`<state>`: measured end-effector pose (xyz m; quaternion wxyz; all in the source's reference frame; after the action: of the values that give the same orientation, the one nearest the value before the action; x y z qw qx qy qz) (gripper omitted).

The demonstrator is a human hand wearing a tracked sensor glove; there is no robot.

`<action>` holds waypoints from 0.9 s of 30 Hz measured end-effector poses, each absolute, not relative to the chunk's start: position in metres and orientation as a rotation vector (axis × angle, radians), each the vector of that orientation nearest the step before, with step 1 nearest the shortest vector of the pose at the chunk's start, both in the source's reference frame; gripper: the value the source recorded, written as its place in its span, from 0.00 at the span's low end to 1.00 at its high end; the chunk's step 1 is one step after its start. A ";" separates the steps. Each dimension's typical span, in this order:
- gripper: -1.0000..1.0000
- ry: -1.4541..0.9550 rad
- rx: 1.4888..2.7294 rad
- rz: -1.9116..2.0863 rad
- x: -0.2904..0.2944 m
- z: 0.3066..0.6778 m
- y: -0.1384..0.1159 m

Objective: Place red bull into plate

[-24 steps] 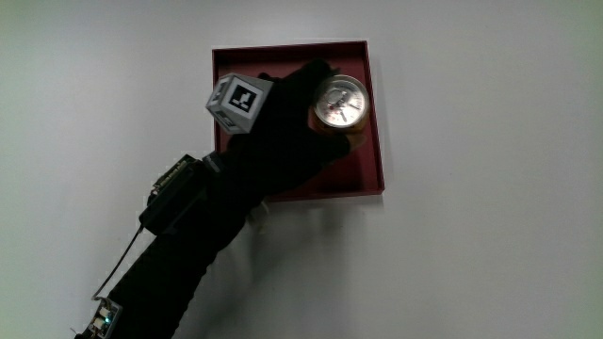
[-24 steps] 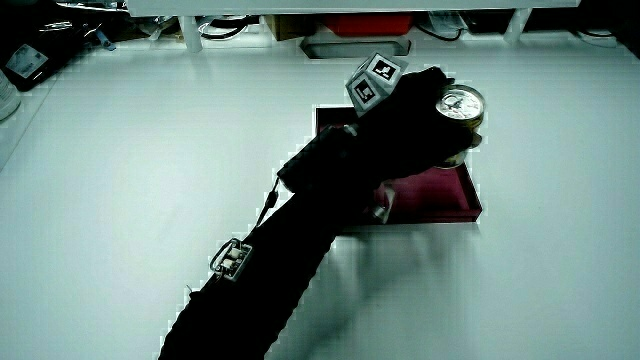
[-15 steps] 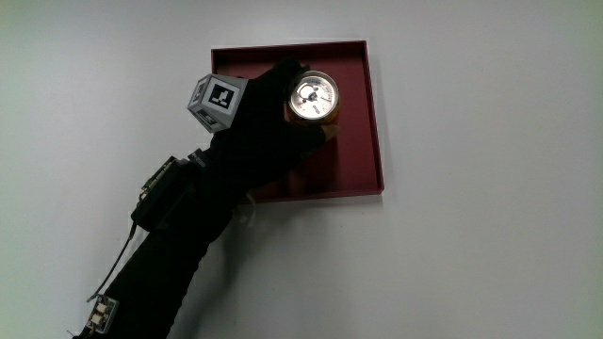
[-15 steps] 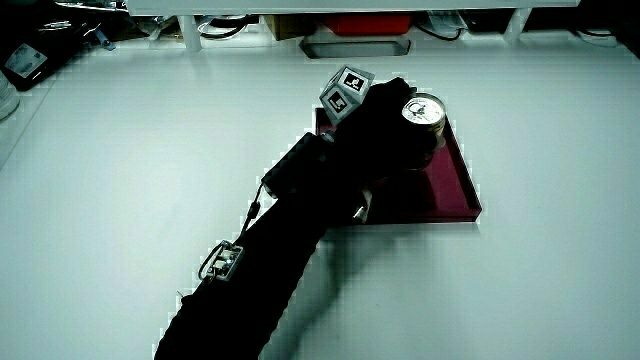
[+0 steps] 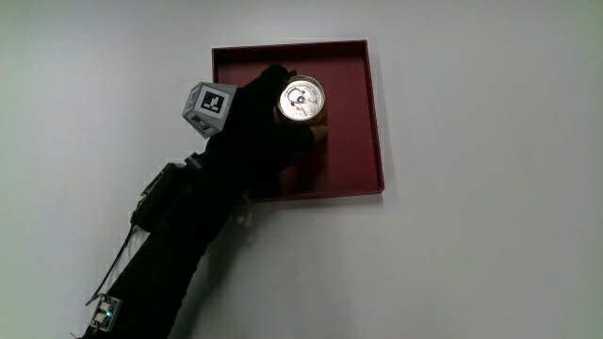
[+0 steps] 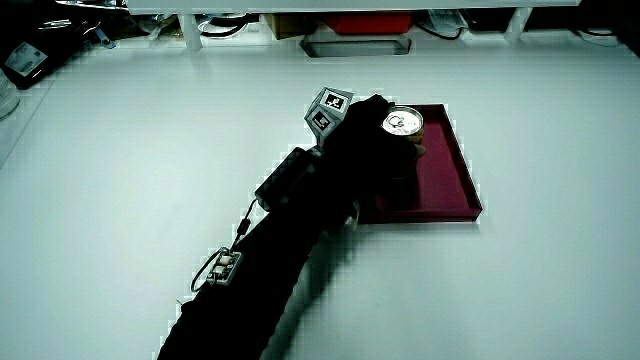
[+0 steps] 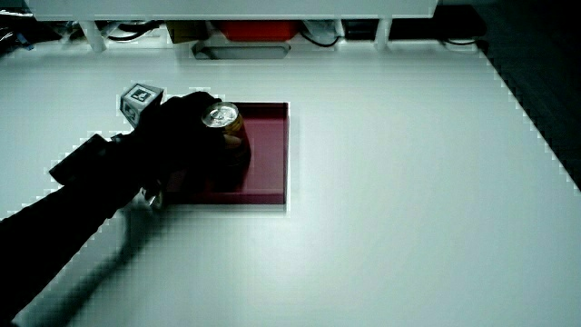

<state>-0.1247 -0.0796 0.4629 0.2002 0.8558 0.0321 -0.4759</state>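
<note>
The Red Bull can (image 5: pixel 301 100) stands upright, its silver lid up, over the middle of the dark red square plate (image 5: pixel 358 122). The gloved hand (image 5: pixel 268 118) is wrapped around the can's side, shut on it. In both side views the can (image 6: pixel 403 123) (image 7: pixel 221 116) sits low inside the plate (image 6: pixel 455 180) (image 7: pixel 272 154), with the hand (image 6: pixel 370 140) (image 7: pixel 186 127) still around it. Whether the can's base touches the plate floor is hidden by the fingers. The patterned cube (image 5: pixel 207 105) on the hand's back sits over the plate's edge.
The forearm (image 5: pixel 179 235) with a small box and cable reaches from the person's side of the white table (image 5: pixel 490 245) to the plate. A low partition with trays and cables (image 6: pixel 355 30) runs along the table's farthest edge.
The hand has carried the can from the plate's outer part toward its middle and lowered it into the plate. The grasp has stayed shut on the can throughout.
</note>
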 end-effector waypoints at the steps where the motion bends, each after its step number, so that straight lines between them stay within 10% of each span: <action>1: 0.50 0.096 2.401 -1.317 -0.124 0.463 -0.079; 10: 0.50 0.085 2.392 -1.326 -0.121 0.467 -0.077; 27: 0.13 0.084 2.366 -1.383 -0.123 0.467 -0.070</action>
<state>-0.1231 -0.0701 0.4665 0.1986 0.8458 0.0302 -0.4942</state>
